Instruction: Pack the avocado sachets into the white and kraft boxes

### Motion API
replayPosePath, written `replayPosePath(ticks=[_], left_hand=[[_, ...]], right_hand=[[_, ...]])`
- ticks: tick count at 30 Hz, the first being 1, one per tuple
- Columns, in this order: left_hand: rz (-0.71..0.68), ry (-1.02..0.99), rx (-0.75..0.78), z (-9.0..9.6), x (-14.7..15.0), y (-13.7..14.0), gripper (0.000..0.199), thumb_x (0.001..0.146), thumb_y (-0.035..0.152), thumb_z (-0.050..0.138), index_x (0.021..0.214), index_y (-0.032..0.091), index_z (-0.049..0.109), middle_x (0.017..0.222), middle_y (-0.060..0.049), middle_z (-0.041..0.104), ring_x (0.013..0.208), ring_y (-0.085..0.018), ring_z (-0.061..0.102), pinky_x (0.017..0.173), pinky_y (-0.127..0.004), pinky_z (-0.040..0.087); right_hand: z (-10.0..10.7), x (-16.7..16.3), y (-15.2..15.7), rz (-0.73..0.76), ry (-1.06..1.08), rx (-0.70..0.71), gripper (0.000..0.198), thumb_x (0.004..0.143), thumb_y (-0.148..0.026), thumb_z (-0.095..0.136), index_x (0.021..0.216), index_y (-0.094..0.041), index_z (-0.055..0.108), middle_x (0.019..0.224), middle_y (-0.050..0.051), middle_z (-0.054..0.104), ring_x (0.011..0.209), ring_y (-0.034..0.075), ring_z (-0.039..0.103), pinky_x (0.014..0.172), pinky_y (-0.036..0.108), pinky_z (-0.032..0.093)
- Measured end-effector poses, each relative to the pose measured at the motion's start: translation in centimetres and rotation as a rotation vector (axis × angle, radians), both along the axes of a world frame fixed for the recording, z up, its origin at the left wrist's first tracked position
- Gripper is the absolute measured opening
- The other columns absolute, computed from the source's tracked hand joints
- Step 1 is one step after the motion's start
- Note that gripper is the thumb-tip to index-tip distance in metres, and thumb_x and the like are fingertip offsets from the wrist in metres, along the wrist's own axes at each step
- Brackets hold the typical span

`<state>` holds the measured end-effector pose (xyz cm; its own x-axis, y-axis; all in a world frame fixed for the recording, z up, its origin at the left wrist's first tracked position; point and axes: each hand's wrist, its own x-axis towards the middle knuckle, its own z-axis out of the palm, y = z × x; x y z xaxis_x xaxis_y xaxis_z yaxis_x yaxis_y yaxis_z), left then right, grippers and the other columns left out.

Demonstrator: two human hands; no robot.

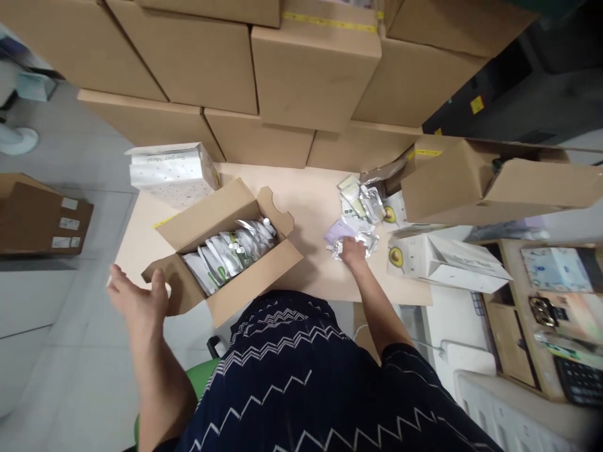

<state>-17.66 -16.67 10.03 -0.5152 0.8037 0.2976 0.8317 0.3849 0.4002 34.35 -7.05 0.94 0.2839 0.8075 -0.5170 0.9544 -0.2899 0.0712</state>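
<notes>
My right hand (353, 251) is closed on a silver spout pouch at the front of a loose pile on the table. Around it lie a lilac pouch (335, 230) and more silver and pale green pouches (372, 204). An opened cardboard box (257, 285) stands left of the middle, its flaps spread. Inside is a row of white and silver pouches (226, 254) with white caps, some printed with avocados. Left of that box, by its end flap, my left hand (141, 304) is curved around something white, mostly hidden beneath it; its kind cannot be made out.
Stacked cardboard boxes (311, 81) wall off the table's back. White printed cartons stand at back left (172, 172) and right (447, 260). An open cardboard box (443, 182) is at the right. A green chair (202, 380) is beside me.
</notes>
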Motion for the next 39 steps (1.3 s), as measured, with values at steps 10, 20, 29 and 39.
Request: replayPosePath(ticks=[10, 20, 29, 39], left_hand=[[-0.427, -0.005, 0.050, 2.8, 9.8, 0.7, 0.028, 0.097, 0.035, 0.053, 0.114, 0.020, 0.071, 0.113, -0.010, 0.071, 0.107, -0.024, 0.063, 0.099, -0.042, 0.050], [-0.737, -0.048, -0.301, 1.7, 13.9, 0.6, 0.039, 0.104, 0.038, 0.039, 0.117, 0.019, 0.071, 0.105, -0.009, 0.073, 0.097, -0.023, 0.068, 0.089, -0.037, 0.054], [-0.838, -0.039, -0.357, 1.1, 16.4, 0.3, 0.035, 0.104, 0.034, 0.038, 0.117, 0.020, 0.068, 0.114, -0.010, 0.068, 0.100, -0.021, 0.065, 0.091, -0.036, 0.053], [-0.841, 0.008, -0.370, 1.1, 16.1, 1.6, 0.035, 0.105, 0.035, 0.038, 0.113, 0.021, 0.069, 0.108, -0.010, 0.069, 0.095, -0.020, 0.065, 0.085, -0.033, 0.052]], right_hand=[[1.2, 0.7, -0.3, 0.181, 0.019, -0.139, 0.030, 0.094, -0.030, 0.058, 0.120, -0.020, 0.068, 0.124, 0.014, 0.064, 0.110, 0.024, 0.062, 0.082, 0.029, 0.044], [15.0, -1.6, -1.5, -0.168, 0.918, 0.575, 0.038, 0.087, -0.058, 0.061, 0.081, -0.021, 0.063, 0.063, 0.002, 0.066, 0.056, 0.018, 0.063, 0.059, 0.031, 0.052], [14.4, -17.4, 0.9, 0.444, 0.557, 0.490, 0.031, 0.103, -0.028, 0.040, 0.113, -0.014, 0.066, 0.105, 0.015, 0.075, 0.096, 0.025, 0.071, 0.086, 0.034, 0.053], [12.5, -21.4, 2.8, 0.634, 0.237, 0.205, 0.031, 0.101, -0.030, 0.053, 0.125, -0.012, 0.057, 0.113, 0.020, 0.072, 0.106, 0.029, 0.071, 0.086, 0.034, 0.054]])
